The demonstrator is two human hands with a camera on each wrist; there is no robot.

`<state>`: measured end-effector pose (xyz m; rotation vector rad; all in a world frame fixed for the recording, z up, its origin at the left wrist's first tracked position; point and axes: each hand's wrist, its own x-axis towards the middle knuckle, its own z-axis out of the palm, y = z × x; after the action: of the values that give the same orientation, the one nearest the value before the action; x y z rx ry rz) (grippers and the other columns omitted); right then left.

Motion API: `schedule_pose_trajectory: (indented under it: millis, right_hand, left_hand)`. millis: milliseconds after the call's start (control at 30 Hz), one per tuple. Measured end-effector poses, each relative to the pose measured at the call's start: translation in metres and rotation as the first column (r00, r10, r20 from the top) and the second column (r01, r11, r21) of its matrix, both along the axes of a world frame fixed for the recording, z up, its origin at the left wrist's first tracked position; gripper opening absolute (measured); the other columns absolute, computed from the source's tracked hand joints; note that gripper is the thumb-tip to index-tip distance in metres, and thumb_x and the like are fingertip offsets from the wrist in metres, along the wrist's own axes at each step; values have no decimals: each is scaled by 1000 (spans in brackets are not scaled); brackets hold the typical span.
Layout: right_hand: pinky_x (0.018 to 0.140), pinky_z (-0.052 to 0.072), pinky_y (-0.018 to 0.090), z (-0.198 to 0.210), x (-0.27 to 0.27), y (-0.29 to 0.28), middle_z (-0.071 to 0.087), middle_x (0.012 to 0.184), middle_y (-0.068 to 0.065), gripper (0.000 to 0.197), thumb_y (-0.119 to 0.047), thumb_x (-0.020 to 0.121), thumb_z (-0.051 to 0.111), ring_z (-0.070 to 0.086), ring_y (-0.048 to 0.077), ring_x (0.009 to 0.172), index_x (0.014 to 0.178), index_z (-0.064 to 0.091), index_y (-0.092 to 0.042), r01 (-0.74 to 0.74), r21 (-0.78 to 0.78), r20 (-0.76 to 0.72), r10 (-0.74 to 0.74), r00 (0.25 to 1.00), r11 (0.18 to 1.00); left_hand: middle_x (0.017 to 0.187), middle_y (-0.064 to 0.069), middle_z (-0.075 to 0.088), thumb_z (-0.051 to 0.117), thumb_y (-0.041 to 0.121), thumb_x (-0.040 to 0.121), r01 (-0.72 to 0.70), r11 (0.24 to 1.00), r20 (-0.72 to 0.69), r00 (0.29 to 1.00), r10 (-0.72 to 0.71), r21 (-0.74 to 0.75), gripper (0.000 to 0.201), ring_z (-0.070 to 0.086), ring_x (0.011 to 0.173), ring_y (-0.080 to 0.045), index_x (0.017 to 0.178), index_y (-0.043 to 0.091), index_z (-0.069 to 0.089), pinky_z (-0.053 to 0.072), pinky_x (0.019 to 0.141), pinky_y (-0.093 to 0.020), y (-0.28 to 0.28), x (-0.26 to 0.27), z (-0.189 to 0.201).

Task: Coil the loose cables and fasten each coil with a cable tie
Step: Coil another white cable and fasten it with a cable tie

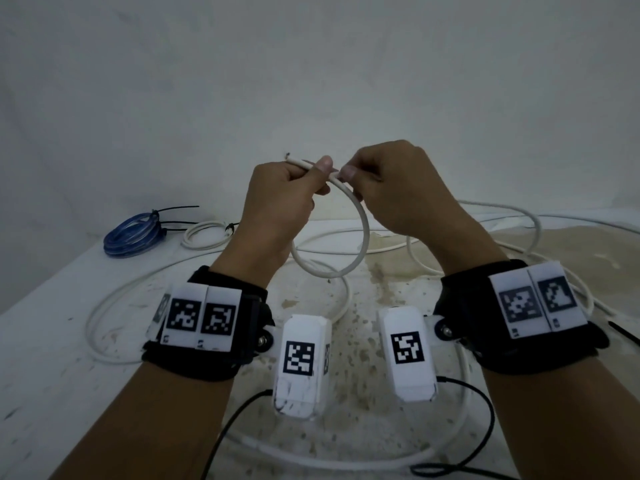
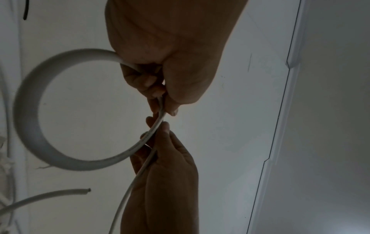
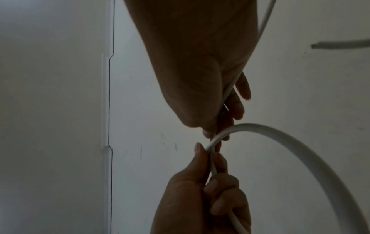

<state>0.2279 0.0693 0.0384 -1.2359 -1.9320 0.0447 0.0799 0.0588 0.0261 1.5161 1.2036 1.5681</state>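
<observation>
- Loose white cable (image 1: 214,261) sprawls in wide loops over the near and middle bench (image 1: 52,341), crossing most low paths.
- Far left, a tied blue coil (image 1: 133,233) and a small white coil (image 1: 204,233) lie just beside each other.
- A black cable tie (image 1: 623,332) lies at the right edge.
- Above the bench, toward the wall (image 1: 311,81), nothing blocks the air.
</observation>
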Motion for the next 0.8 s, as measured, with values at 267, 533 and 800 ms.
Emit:
schedule_pose_trajectory:
  millis: [267,533,800]
  right_hand:
    - [68,54,29,-3,4,1,72,68,-2,25,-27,96,60,69,8,63,81,72,-12,-112,-111,-243,82,967,987]
    - [66,60,32,-4,-1,-2,74,73,8,22,-25,99,55,70,12,61,91,64,-7,-233,-206,-451,119,885,950]
    - [55,59,37,-5,1,-2,57,60,0,23,-25,94,65,54,8,47,84,66,-4,-275,-155,-338,211,917,949]
  left_hand:
    - [74,0,69,64,30,93,-25,1000,34,999,25,0,20,52,50,-8,81,19,75,46,50,-23,-1,4,0]
    - [58,9,62,64,33,92,-109,992,40,994,106,60,25,47,46,-4,72,21,73,36,54,-26,4,2,-2]
    - [56,7,60,69,30,88,-58,998,122,991,53,35,21,43,40,-3,72,17,73,32,49,-22,4,1,-3]
